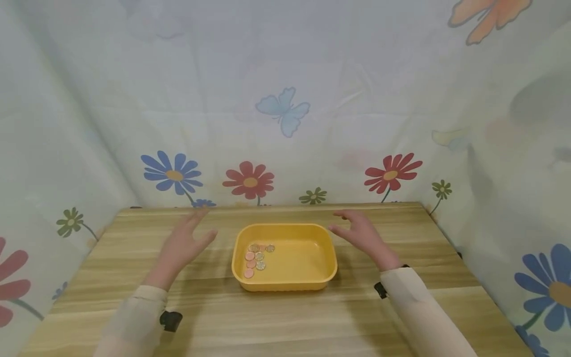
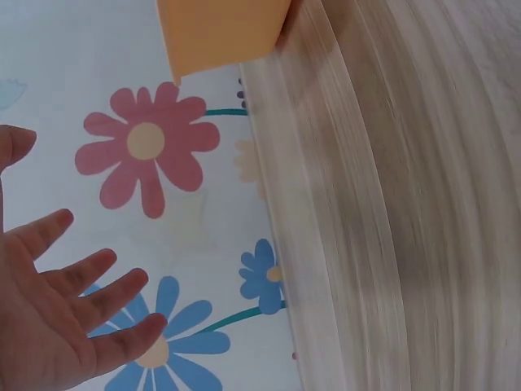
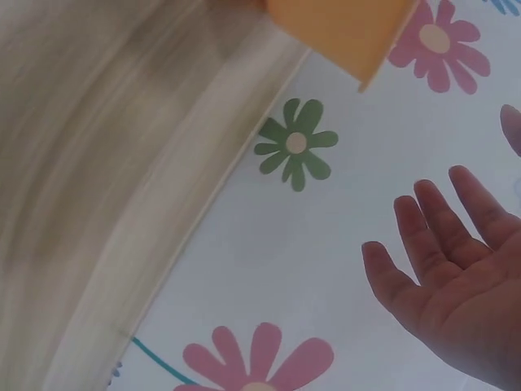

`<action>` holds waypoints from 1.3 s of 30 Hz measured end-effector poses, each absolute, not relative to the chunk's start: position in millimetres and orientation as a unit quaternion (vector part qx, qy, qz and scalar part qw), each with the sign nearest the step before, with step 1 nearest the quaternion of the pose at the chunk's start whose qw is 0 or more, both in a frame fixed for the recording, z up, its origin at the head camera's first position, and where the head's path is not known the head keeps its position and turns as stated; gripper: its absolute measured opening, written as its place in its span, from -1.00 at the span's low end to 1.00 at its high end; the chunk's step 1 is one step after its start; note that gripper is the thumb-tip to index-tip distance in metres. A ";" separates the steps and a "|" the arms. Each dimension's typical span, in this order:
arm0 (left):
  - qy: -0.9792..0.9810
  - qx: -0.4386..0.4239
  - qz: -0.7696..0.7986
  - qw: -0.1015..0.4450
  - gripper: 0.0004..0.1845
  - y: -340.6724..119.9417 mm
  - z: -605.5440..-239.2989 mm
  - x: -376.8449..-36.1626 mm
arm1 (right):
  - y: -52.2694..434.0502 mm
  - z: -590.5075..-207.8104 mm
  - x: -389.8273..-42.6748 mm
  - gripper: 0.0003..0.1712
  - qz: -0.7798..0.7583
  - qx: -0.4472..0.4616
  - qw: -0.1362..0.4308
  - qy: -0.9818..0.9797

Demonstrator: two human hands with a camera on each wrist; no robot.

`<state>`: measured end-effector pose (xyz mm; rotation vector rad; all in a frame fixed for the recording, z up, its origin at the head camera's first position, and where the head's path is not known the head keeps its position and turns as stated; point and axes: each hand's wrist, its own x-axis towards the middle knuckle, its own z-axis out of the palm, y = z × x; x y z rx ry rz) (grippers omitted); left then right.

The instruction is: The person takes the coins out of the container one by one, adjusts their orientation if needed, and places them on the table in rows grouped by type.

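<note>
A yellow plastic tray (image 1: 312, 228) sits in the middle of a wooden table (image 1: 276, 317). Several small coins (image 1: 256, 257), some pinkish and some golden, lie in its left half. My left hand (image 1: 185, 243) hovers just left of the tray with fingers straight and spread, holding nothing. My right hand (image 1: 359, 233) hovers just right of the tray, fingers relaxed and empty. The left wrist view shows the left hand (image 2: 61, 314) spread open with a corner of the tray (image 2: 220, 32) at the top. The right wrist view shows the open right hand (image 3: 456, 273) and a tray corner (image 3: 350, 28).
A floral-printed cloth (image 1: 285, 99) with flowers and a butterfly (image 1: 283, 111) hangs behind and on both sides of the table. Bare wood lies in front of the tray. Cream sleeves with small black wrist clips (image 1: 171, 320) cover both forearms.
</note>
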<state>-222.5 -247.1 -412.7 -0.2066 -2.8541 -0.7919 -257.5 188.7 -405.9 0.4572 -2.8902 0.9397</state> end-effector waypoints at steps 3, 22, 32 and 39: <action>-0.950 -0.073 -0.289 0.094 -0.25 -244.6 -414.8 -222.8 | 182.4 -400.6 -258.9 -0.42 0.314 0.160 0.024 -0.936; -0.925 -0.043 -0.374 0.057 -0.37 -221.4 -416.8 -220.3 | 147.0 -367.8 -271.7 -0.52 0.324 0.216 -0.089 -0.917; -0.910 -0.023 -0.412 0.031 -0.37 -216.0 -422.9 -221.1 | 124.0 -360.1 -276.4 -0.52 0.283 0.243 -0.137 -0.918; -0.904 -0.018 -0.427 0.015 -0.37 -208.0 -431.3 -223.9 | 104.0 -364.2 -285.6 -0.54 0.254 0.263 -0.168 -0.915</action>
